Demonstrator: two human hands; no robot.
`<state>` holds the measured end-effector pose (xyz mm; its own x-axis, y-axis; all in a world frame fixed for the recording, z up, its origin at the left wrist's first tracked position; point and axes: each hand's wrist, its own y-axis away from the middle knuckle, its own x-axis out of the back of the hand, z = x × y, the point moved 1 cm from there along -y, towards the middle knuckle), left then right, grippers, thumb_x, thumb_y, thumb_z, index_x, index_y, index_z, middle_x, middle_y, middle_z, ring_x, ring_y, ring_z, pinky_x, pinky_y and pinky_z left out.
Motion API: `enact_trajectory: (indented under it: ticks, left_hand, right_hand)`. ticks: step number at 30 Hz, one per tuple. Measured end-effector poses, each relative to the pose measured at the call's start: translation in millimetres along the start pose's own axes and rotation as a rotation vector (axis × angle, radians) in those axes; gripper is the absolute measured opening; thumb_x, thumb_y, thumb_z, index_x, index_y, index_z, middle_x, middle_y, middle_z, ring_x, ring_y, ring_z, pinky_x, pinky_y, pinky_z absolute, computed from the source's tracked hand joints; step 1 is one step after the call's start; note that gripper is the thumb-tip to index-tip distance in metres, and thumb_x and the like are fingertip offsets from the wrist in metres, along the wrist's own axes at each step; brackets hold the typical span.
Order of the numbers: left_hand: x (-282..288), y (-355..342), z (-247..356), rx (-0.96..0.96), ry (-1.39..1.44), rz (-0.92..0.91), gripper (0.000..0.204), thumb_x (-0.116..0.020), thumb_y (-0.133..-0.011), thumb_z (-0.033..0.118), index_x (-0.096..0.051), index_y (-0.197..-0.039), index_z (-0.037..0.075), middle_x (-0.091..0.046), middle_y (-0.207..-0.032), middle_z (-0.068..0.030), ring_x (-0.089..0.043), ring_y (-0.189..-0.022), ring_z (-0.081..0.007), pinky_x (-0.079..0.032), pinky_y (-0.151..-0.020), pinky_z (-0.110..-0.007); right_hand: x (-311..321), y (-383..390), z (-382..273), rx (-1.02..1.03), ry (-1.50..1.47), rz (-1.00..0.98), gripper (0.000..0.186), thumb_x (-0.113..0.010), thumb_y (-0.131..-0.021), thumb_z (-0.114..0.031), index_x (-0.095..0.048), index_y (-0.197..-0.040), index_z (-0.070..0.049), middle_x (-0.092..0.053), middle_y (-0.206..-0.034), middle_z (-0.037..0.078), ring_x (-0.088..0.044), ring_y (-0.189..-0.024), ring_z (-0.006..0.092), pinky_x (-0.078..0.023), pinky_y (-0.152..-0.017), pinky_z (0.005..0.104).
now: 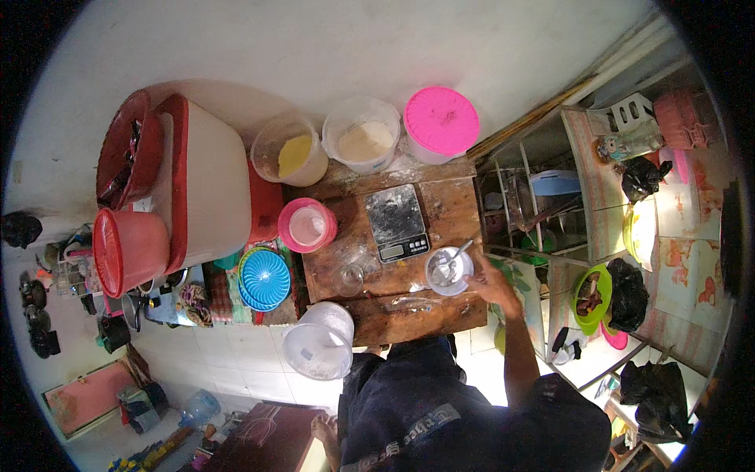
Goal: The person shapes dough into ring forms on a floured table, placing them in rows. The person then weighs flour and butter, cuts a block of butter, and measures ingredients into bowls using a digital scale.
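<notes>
My right hand [494, 285] grips the rim of a small white bowl [450, 288] at the right front of the wooden table. Inside the bowl a metal spoon [462, 250] leans with its handle up over the far rim, beside some whitish contents. Low in the view, my left hand [323, 429] hangs beside my body with its fingers loosely apart and nothing visible in it. Just beyond the bowl sits a digital kitchen scale [395, 216], its plate dusted with white powder. A clear glass [348, 278] stands left of the bowl on the wooden table [354, 321].
Along the wall stand a tub of yellow powder [277, 169], a tub of white powder [350, 161] and a pink-lidded tub [442, 122]. A pink container [307, 226] is at the table's left, above an empty clear bucket [318, 346]. Blue baskets [264, 279] and a large red-and-white box [212, 181] lie farther left.
</notes>
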<state>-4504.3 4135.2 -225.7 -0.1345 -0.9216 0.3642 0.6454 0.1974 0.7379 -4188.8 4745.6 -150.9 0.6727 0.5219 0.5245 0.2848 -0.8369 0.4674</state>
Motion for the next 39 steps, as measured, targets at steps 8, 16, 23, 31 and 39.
enact_trajectory:
  ticks: [8, 16, 23, 31, 39]
  left_hand:
    - [-12, 6, 13, 0.053, 0.246, -0.061, 0.022, -0.057, -0.091, 0.020, -0.052, -0.109, 0.011, -0.062, -0.093, -0.0111, -0.061, -0.078, -0.0241, -0.050, -0.062, -0.034]
    - [-11, 37, -16, -0.040, 0.154, 0.001, 0.017, -0.057, -0.090, 0.018, -0.056, -0.105, 0.008, -0.063, -0.081, -0.0080, -0.059, -0.061, -0.0191, -0.046, -0.048, -0.029]
    - [-3, 30, -55, -0.187, -0.059, 0.078, 0.021, -0.060, -0.086, 0.020, -0.055, -0.103, 0.008, -0.064, -0.080, -0.0116, -0.057, -0.052, -0.0216, -0.047, -0.044, -0.029]
    - [-14, 30, -41, 0.112, 0.293, 0.092, 0.022, -0.059, -0.088, 0.020, -0.056, -0.106, 0.009, -0.065, -0.084, -0.0126, -0.061, -0.060, -0.0240, -0.047, -0.051, -0.034]
    - [2, 21, -44, 0.093, 0.169, 0.167, 0.032, -0.059, -0.088, 0.022, -0.053, -0.116, 0.006, -0.065, -0.097, -0.0170, -0.065, -0.070, -0.0294, -0.048, -0.055, -0.038]
  right_hand:
    - [57, -138, -132, 0.701, 0.219, 0.435, 0.033, -0.068, -0.082, -0.008, -0.060, -0.114, -0.004, -0.064, -0.101, 0.017, -0.065, -0.083, 0.0280, -0.052, -0.072, 0.0384]
    - [73, -199, -157, 0.780, 0.740, 0.097, 0.032, -0.069, -0.072, -0.010, -0.061, -0.102, -0.004, -0.063, -0.095, 0.021, -0.060, -0.087, 0.0450, -0.048, -0.074, 0.0555]
    - [80, -202, -181, 0.901, 0.853, 0.433, 0.033, -0.065, -0.072, -0.010, -0.060, -0.104, -0.006, -0.064, -0.102, 0.016, -0.058, -0.096, 0.0380, -0.046, -0.082, 0.0514]
    - [100, -216, -182, 0.952, 0.627, 0.778, 0.023, -0.058, -0.084, -0.003, -0.060, -0.107, -0.007, -0.062, -0.107, 0.015, -0.058, -0.100, 0.0363, -0.047, -0.085, 0.0465]
    - [21, -110, -241, 0.883, 0.406, 0.533, 0.019, -0.057, -0.088, -0.007, -0.060, -0.107, -0.007, -0.064, -0.103, 0.014, -0.061, -0.096, 0.0351, -0.048, -0.084, 0.0440]
